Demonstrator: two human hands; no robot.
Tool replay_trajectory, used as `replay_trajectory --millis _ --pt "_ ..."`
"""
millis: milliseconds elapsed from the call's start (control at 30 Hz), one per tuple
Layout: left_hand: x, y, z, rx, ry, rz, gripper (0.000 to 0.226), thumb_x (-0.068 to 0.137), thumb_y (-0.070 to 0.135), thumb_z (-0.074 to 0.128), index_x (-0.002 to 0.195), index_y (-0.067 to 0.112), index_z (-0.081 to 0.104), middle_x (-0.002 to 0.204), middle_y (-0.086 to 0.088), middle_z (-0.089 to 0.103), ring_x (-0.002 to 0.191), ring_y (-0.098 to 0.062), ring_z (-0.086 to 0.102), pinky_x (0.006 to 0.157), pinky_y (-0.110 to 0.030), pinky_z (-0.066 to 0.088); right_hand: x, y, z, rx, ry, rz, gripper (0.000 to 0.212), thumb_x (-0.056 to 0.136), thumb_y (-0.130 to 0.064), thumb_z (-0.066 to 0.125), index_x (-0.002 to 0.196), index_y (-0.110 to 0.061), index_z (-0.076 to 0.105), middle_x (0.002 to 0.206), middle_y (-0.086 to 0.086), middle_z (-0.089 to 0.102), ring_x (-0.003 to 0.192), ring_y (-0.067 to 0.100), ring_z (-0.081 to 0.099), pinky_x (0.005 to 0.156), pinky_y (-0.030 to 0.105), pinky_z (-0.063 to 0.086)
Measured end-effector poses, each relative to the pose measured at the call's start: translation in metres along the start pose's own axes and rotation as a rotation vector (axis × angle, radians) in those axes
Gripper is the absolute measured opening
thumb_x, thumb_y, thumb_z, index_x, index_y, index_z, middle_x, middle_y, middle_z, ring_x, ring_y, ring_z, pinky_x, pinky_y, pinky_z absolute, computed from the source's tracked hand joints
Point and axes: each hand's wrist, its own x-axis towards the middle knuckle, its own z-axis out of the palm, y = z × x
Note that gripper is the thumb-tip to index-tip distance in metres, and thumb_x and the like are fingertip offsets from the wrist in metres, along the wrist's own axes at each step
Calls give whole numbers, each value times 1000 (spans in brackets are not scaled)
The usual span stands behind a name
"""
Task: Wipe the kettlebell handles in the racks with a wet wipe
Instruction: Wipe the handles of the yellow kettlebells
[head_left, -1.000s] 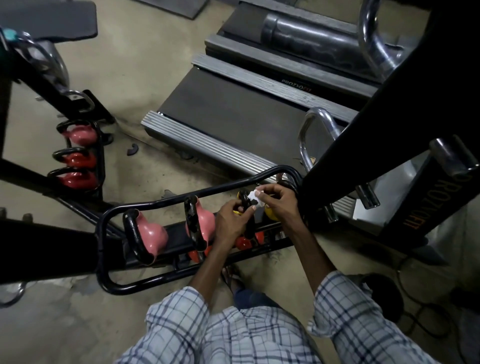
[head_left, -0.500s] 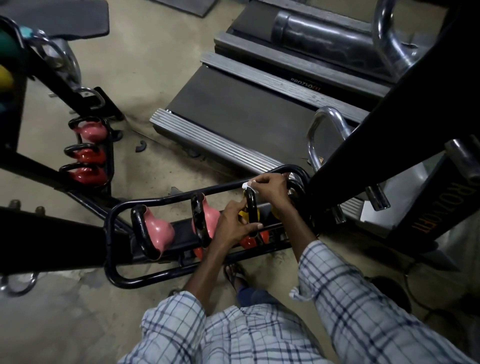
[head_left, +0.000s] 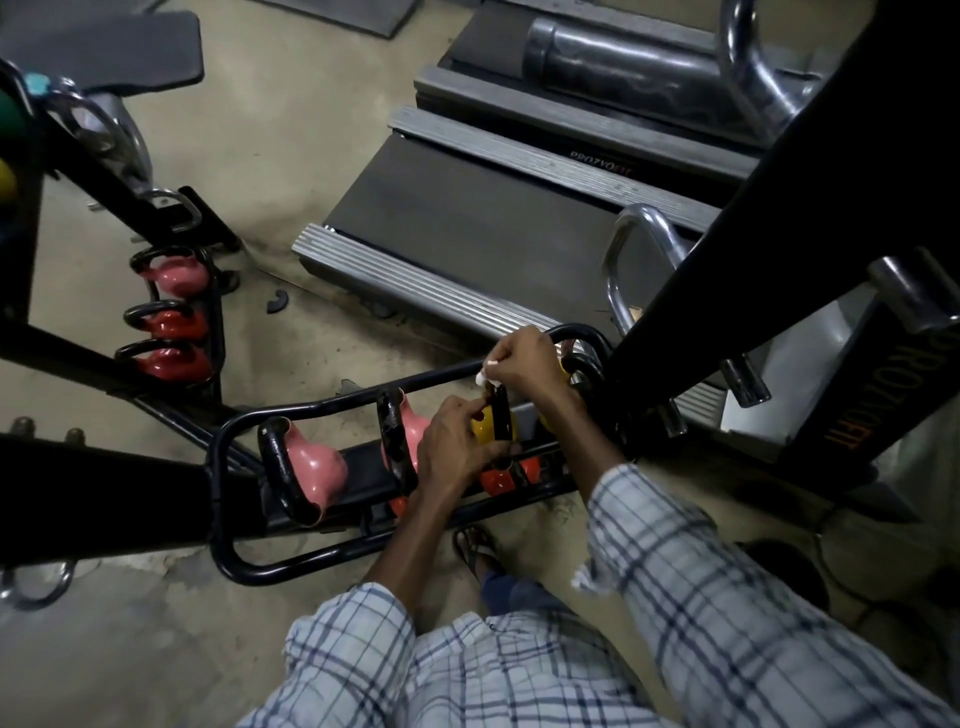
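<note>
A black tubular rack (head_left: 332, 400) below me holds two pink kettlebells (head_left: 314, 470) on the left and a yellow kettlebell (head_left: 483, 426) in the middle. My left hand (head_left: 452, 447) grips the lower part of the yellow kettlebell's black handle (head_left: 500, 415). My right hand (head_left: 524, 364) pinches a white wet wipe (head_left: 487, 375) against the top of that same handle. Red kettlebells (head_left: 498, 480) sit on a lower tier, partly hidden by my arms.
A second rack at the left holds a pink kettlebell (head_left: 176, 275) and two red ones (head_left: 171, 358). A treadmill deck (head_left: 467, 228) lies beyond the rack. A black machine column (head_left: 753, 218) rises at the right. My sandalled foot (head_left: 475, 545) is on the concrete floor.
My right hand has slid the wipe up from the middle of the yellow kettlebell's handle to its top. My left hand keeps its hold lower on the handle.
</note>
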Motion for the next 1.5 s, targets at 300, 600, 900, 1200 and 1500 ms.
replay_trajectory --millis 300,600,900,1200,1500 --pt "-8 10 -8 -11 41 -50 106 61 50 91 152 36 37 124 4 52 105 -13 56 71 -26 43 4 24 24 707 -2 552 28 71 -25 90 84 -4 76 67 2 72 60 14 66 58 25 55" --pt "-3 8 -19 199 -80 10 90 75 58 78 152 47 32 116 1 51 96 -17 58 69 -27 43 -45 47 45 997 -29 597 19 94 -29 69 86 -12 69 67 1 62 47 8 57 45 19 43" --pt "16 4 -35 376 -155 103 53 102 39 47 152 46 33 115 -10 63 99 -27 64 69 -30 38 -107 47 47 537 360 -94 20 83 -31 83 83 -16 70 81 -3 72 76 11 70 67 26 57" --pt "6 11 -30 430 -144 126 79 92 58 60 158 38 23 124 -6 60 106 -20 62 72 -28 44 -123 71 45 543 271 -88 14 81 -11 83 91 -12 73 87 -2 74 83 11 71 74 25 57" --pt "10 16 -22 436 28 248 71 81 54 75 142 25 54 124 -8 59 111 -25 56 83 -35 45 -128 82 33 683 329 72 11 81 -1 79 86 -9 74 84 3 76 80 15 73 72 29 59"
